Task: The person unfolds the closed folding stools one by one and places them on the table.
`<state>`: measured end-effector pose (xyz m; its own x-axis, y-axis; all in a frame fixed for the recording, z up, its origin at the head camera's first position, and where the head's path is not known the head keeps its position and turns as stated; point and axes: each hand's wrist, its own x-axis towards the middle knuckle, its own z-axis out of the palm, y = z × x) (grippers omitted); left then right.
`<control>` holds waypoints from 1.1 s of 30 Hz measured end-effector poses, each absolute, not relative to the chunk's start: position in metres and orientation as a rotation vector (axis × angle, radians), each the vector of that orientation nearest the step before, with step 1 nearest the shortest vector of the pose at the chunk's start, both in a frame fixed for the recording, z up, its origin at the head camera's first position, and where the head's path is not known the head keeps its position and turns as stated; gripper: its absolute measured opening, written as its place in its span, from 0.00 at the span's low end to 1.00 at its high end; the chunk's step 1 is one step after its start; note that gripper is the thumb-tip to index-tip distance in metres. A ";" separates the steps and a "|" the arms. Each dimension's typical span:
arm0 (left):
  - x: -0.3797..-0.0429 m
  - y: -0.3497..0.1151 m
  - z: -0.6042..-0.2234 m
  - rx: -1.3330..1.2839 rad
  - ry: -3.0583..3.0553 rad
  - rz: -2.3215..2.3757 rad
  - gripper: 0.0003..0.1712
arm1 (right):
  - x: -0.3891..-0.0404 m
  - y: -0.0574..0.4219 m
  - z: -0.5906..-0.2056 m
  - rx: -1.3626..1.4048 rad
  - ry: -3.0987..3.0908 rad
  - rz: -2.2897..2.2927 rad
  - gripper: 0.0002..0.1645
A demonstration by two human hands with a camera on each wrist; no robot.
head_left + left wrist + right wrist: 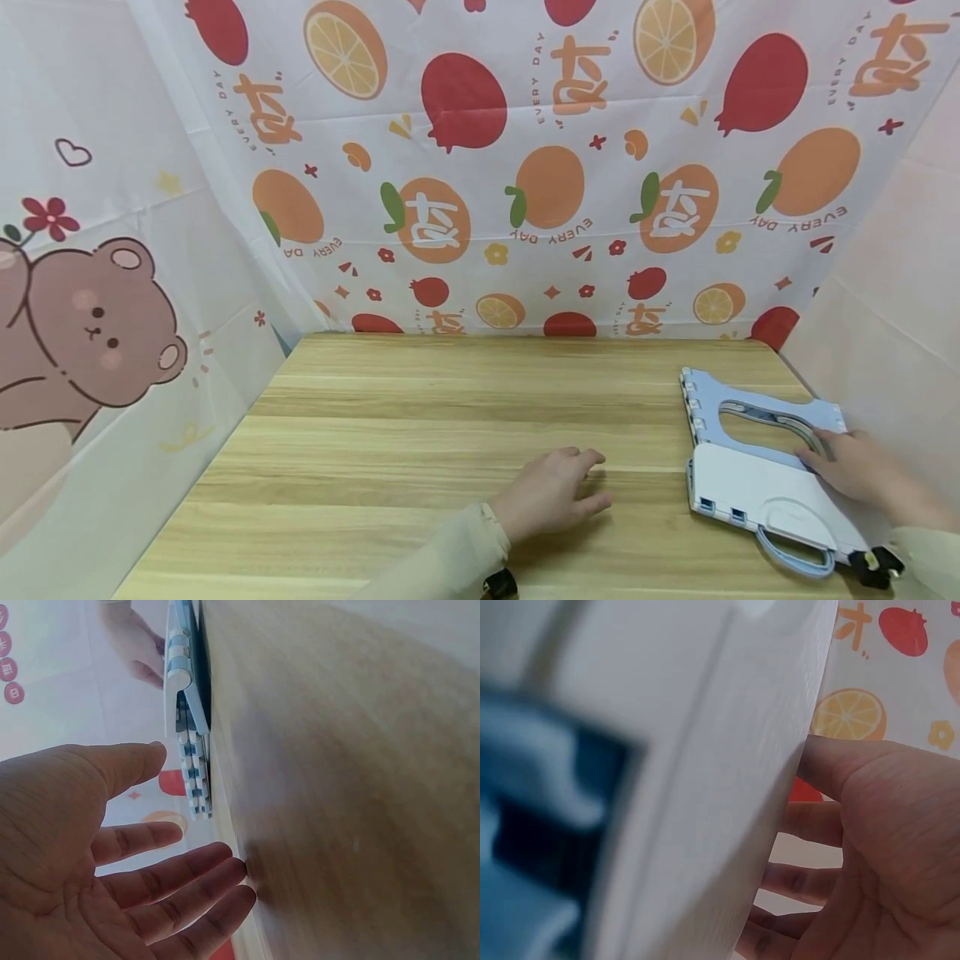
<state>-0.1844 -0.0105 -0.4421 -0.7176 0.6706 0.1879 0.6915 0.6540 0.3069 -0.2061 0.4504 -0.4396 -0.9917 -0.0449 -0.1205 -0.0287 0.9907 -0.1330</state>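
Observation:
A blue and white folding step stool [757,475] lies folded on the right part of the wooden table, with its carry handle [798,558] toward the front. My right hand [862,471] grips the stool's right side, at the blue leg panel; in the right wrist view, the white panel hides the fingertips of that hand [885,825]. To the left of the stool, my left hand [547,492] hovers low over the table, fingers spread and holding nothing. The left wrist view shows its palm [90,862] and loosely extended fingers, with the stool's hinged edge [191,735] beyond.
The wooden table [420,433] stretches left and back from the hands. A fruit-print cloth [480,192] hangs behind it, a bear-print cloth [97,325] at the left, and a pale cloth [892,333] close to the stool at the right.

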 end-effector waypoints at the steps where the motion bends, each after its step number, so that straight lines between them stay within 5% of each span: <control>1: -0.185 -0.011 -0.442 -1.157 -2.805 -0.562 0.29 | -0.206 0.449 -0.439 -0.054 3.009 -0.200 0.43; 33: -0.189 -0.015 -0.436 -1.034 -2.948 -0.642 0.34 | -0.202 0.391 -0.436 -0.138 3.069 -0.344 0.46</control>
